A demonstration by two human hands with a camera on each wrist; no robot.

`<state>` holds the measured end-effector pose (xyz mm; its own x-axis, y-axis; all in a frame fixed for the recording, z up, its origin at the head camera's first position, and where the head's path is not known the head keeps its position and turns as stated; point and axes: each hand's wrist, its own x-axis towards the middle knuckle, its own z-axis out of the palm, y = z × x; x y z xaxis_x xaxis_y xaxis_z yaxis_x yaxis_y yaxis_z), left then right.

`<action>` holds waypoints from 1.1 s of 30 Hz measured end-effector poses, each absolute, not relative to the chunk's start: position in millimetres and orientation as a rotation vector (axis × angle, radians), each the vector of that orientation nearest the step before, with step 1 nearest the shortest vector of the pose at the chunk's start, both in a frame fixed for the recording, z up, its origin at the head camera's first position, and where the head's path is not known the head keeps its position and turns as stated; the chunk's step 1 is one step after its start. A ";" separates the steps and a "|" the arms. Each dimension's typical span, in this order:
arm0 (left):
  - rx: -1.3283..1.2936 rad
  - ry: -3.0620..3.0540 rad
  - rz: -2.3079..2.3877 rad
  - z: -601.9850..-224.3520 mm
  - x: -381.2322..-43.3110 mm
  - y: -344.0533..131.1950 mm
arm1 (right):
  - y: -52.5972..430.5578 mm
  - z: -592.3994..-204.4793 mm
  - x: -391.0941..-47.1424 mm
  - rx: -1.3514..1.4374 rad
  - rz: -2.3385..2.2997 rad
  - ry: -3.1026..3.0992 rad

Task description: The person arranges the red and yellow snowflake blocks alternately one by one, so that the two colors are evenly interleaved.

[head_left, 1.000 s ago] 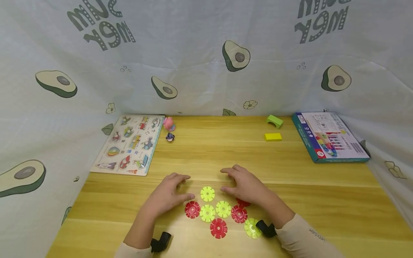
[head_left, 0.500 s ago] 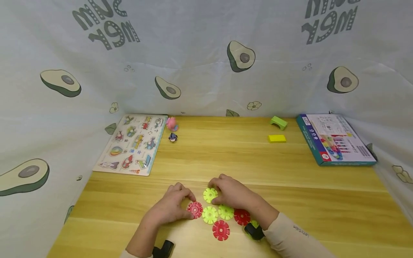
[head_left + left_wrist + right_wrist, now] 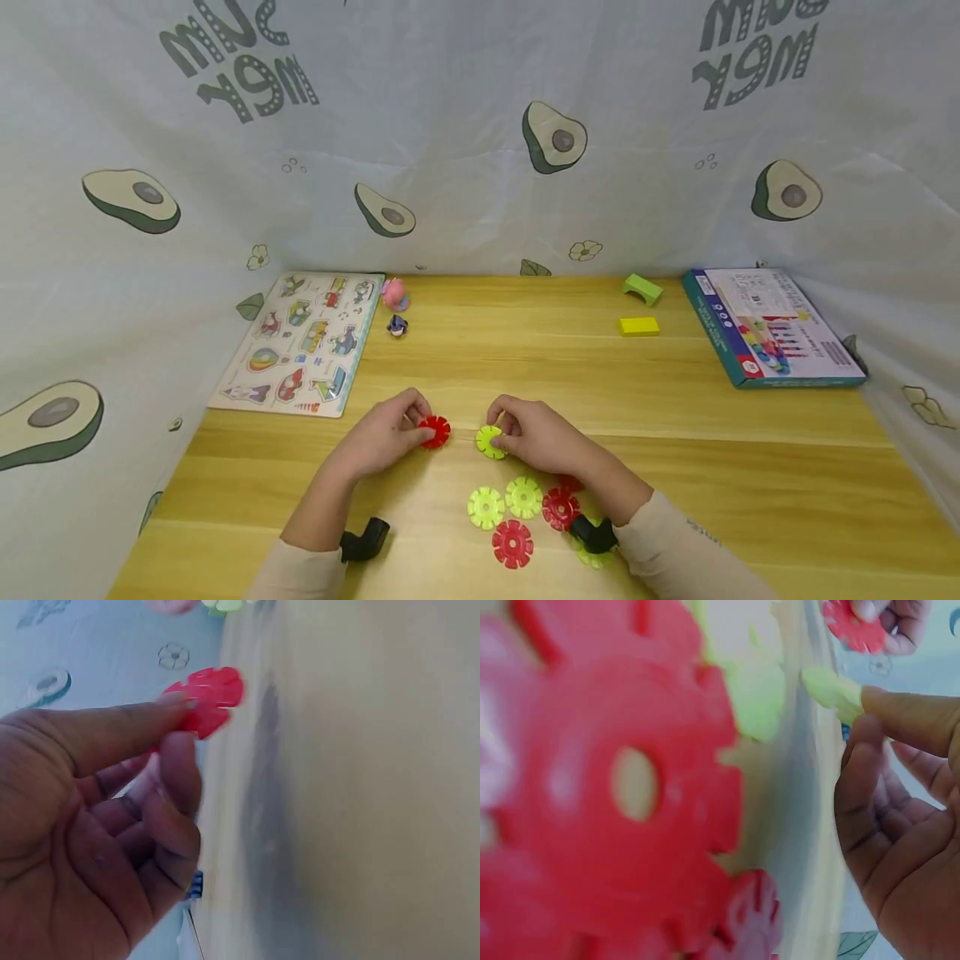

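In the head view my left hand (image 3: 384, 439) pinches a red notched plastic disc (image 3: 436, 432) between thumb and fingers. The left wrist view shows this red disc (image 3: 214, 697) raised off the wooden table. My right hand (image 3: 543, 433) pinches a yellow-green notched disc (image 3: 490, 442), its edge turned toward the red one with a gap between them. Nearer the body lie two more yellow-green discs (image 3: 486, 507) and a red disc (image 3: 513, 544). Another red disc (image 3: 559, 508) sits beside the right wrist, which partly hides further discs; it looms large in the right wrist view.
A picture puzzle board (image 3: 300, 343) lies at the back left, with a pink figurine (image 3: 394, 294) and a small dark figurine (image 3: 397, 326) beside it. Toward the back right are a green arch block (image 3: 642, 288), a yellow block (image 3: 639, 327) and a flat box (image 3: 772, 327).
Both hands came down on the discs. The left took the red disc and the right the yellow-green one, and both discs have been lifted from their places and moved away from the body.
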<state>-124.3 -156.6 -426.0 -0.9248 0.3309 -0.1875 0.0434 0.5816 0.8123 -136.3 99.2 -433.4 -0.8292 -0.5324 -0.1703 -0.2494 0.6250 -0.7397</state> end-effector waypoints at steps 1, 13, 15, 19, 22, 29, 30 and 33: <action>0.267 2.483 1.324 -425.5 -131.4 -157.4 | 99.3 -433.2 -139.6 -0.616 -1.079 2.481; -0.095 2.539 1.554 -451.1 -183.1 -163.0 | 72.2 -440.5 -175.8 -0.348 -1.426 2.450; -0.144 2.569 1.533 -453.2 -185.2 -164.2 | 65.1 -441.7 -181.5 -0.357 -1.392 2.475; -0.180 2.587 1.539 -455.9 -188.4 -165.8 | 51.4 -444.6 -194.0 -0.395 -1.265 2.545; -0.190 2.581 1.549 -456.9 -188.5 -167.2 | 41.4 -446.8 -202.5 -0.412 -1.144 2.607; -0.187 2.575 1.394 -454.2 -186.2 -172.2 | 26.2 -447.6 -213.3 -0.436 -0.874 2.719; -0.182 2.569 1.384 -453.4 -186.0 -173.1 | 25.2 -447.6 -213.8 -0.433 -0.850 2.731; -0.169 2.542 1.406 -453.0 -185.6 -176.1 | 23.1 -447.6 -214.0 -0.444 -0.795 2.760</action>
<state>-185.6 -176.1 -453.0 -0.9665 0.0109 -0.2563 -0.2113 0.5327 0.8195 -214.0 23.1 -447.6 -0.9264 -0.3499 -0.1391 -0.2223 0.8064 -0.5480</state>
